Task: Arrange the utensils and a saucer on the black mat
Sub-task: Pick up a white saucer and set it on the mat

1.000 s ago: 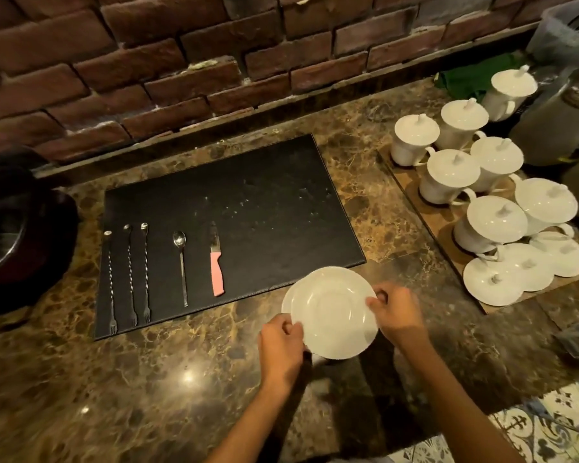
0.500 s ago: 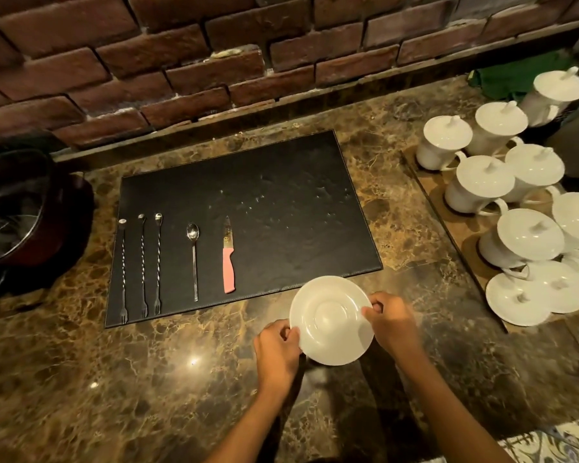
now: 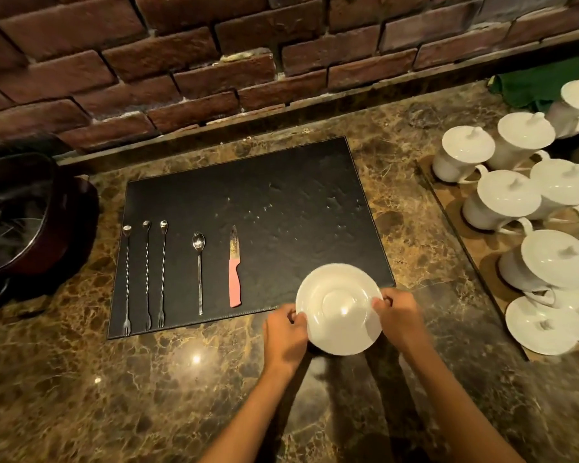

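A white saucer [image 3: 339, 309] is held by both hands above the black mat's near right corner, partly over the marble counter. My left hand [image 3: 285, 334] grips its left rim and my right hand [image 3: 399, 315] grips its right rim. On the black mat [image 3: 281, 212], in a row along its left half, lie three long twisted bar forks [image 3: 145, 274], a slim spoon [image 3: 199, 272] and a pink-handled knife [image 3: 234, 269], all pointing away from me.
A wooden tray [image 3: 462, 235] at the right carries several white lidded cups [image 3: 508, 198] and loose lids. A dark round pot [image 3: 17, 222] stands at the left edge. A brick wall [image 3: 214, 61] backs the counter, with a green cloth [image 3: 535, 85] at the far right.
Both hands have carried the saucer slightly forward, so it now overlaps the mat's near right corner. The utensils have not moved.
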`<state>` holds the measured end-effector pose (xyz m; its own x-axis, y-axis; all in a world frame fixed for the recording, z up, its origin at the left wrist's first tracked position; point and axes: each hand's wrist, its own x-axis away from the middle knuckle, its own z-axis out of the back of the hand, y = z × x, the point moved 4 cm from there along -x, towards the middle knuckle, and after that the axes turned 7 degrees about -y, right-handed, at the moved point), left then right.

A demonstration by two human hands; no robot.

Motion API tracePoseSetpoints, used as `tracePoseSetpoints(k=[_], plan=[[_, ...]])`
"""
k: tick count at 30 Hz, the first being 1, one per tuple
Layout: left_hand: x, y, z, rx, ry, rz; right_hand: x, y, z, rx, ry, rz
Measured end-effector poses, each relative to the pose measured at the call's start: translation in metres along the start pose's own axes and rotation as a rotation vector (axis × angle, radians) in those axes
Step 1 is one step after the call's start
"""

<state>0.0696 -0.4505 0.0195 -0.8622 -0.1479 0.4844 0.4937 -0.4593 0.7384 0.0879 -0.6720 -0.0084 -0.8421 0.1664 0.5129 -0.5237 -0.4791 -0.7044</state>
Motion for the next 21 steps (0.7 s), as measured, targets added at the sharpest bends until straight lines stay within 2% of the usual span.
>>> tracePoseSetpoints(k=[3,9,16,21], plan=[[-0.028,0.022,0.003,-0.011,0.015,-0.024,-0.026,-0.025,0.011,0.044,0.041,0.076],[-0.077,0.054,-0.005,-0.013,-0.013,0.006,-0.071,-0.047,0.025,0.040,0.117,0.039],[-0.089,0.039,-0.013,0.029,-0.025,0.021,-0.080,-0.045,0.022,0.059,0.106,0.001],[-0.091,0.035,-0.009,0.093,-0.109,0.078,-0.068,-0.050,0.022,0.004,0.146,-0.048]])
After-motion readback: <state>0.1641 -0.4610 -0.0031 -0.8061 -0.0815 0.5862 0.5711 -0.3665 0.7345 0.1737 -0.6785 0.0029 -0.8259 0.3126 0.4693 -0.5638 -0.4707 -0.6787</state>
